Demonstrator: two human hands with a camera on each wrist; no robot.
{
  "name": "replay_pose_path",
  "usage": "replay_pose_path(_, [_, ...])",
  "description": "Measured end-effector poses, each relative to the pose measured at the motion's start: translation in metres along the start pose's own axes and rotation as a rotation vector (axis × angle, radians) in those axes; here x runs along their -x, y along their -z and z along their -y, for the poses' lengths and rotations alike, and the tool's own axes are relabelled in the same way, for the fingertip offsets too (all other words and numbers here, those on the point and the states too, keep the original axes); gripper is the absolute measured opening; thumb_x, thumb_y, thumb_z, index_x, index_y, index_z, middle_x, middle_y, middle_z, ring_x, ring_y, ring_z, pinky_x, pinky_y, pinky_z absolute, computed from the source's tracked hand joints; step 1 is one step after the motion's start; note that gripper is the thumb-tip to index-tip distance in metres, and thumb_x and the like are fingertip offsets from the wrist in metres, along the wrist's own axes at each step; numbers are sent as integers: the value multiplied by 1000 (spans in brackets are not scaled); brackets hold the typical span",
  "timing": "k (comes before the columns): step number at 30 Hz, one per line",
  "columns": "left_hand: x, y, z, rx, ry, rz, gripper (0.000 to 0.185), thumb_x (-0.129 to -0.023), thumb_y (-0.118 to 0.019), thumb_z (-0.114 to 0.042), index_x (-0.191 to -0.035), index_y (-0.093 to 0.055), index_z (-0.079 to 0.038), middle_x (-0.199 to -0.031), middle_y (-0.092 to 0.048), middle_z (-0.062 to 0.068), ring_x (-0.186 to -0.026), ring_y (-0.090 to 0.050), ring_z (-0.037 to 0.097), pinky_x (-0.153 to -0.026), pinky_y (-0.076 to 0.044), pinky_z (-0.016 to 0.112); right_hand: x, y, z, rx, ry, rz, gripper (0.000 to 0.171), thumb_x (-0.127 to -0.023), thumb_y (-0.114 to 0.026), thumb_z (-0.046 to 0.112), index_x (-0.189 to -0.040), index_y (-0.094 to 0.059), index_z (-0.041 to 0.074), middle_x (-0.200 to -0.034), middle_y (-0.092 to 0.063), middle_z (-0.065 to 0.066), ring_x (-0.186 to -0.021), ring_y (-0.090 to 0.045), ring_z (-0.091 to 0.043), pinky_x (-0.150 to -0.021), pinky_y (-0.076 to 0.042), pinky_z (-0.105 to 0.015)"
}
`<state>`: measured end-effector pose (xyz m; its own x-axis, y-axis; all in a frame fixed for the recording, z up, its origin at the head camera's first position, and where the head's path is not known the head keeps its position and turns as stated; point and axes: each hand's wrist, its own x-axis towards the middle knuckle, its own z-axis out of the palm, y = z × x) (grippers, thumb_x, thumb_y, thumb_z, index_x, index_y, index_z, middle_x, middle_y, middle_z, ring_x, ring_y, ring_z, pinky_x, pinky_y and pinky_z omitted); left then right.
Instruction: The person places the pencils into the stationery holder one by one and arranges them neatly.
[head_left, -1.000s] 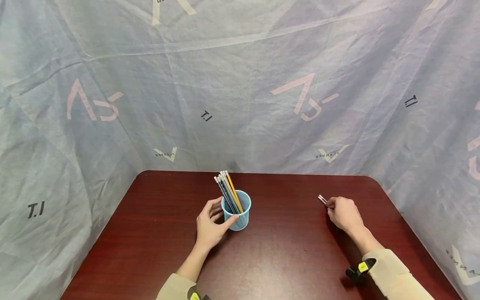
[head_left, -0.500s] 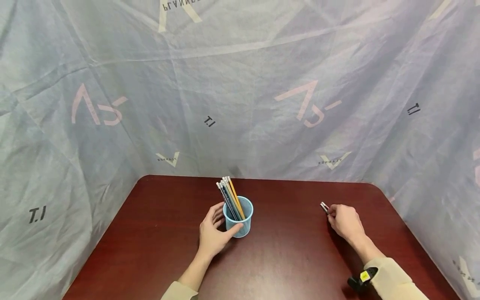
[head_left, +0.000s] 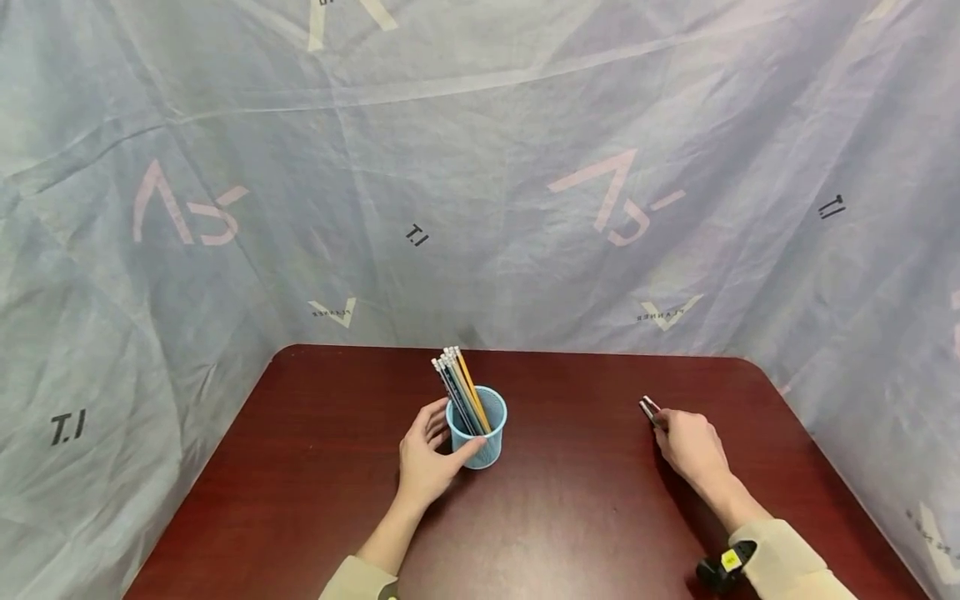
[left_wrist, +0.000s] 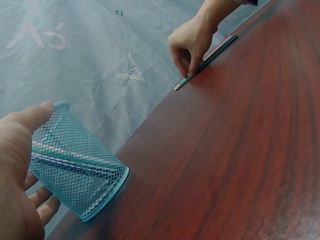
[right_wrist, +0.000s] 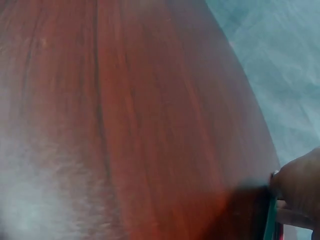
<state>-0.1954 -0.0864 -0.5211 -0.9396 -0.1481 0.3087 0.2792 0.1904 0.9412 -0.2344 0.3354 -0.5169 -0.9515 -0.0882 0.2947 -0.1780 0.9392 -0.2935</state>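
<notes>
A light blue mesh cup (head_left: 480, 440) stands on the dark red table (head_left: 570, 517), holding several pencils (head_left: 457, 382) that lean left with their erasers up. My left hand (head_left: 426, 457) grips the cup, thumb on its near side and fingers behind it. In the left wrist view the cup (left_wrist: 75, 172) lies against my left hand (left_wrist: 15, 165). To the right, my right hand (head_left: 690, 446) pinches a green pencil (left_wrist: 210, 59) that lies flat on the table, with a pink pencil (left_wrist: 219, 46) beside it. The right wrist view shows only my fingertips (right_wrist: 297, 190) and the green pencil (right_wrist: 271, 225).
A wrinkled grey-blue printed cloth (head_left: 480, 183) hangs close round the back and both sides of the table. The table's far edge runs just behind the cup, and its right corner lies near my right hand. Bare wood (head_left: 570, 517) lies between my hands.
</notes>
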Motion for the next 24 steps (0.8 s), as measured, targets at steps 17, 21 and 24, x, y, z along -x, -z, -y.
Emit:
replay_pose_path(17, [-7, 0, -1, -17, -6, 22, 75, -76, -99, -21, -141, -62, -15, -134, -73, 10, -125, -71, 28, -105, -61, 46, -57, 59, 56, -211, 96, -205, 21, -88, -76, 4, -108, -81, 4, -87, -82, -10, -72, -78, -24, -66, -57, -26])
replay_pose_path(21, [-6, 1, 0, -29, -1, 29, 76, -76, -99, -21, -141, -62, -15, -133, -73, 10, -125, -71, 28, -104, -61, 46, -66, 70, 82, -294, 116, -232, 21, -90, -76, 5, -111, -82, 6, -89, -82, -10, -72, -78, -19, -65, -51, -8])
replay_pose_path(24, [-5, 2, 2, -34, 6, 34, 76, -76, -99, -22, -142, -62, -15, -133, -73, 10, -126, -71, 28, -104, -61, 45, -70, 74, 100, -360, 124, -253, 21, -92, -76, 6, -113, -81, 8, -91, -82, -10, -73, -75, -5, -66, -50, -2])
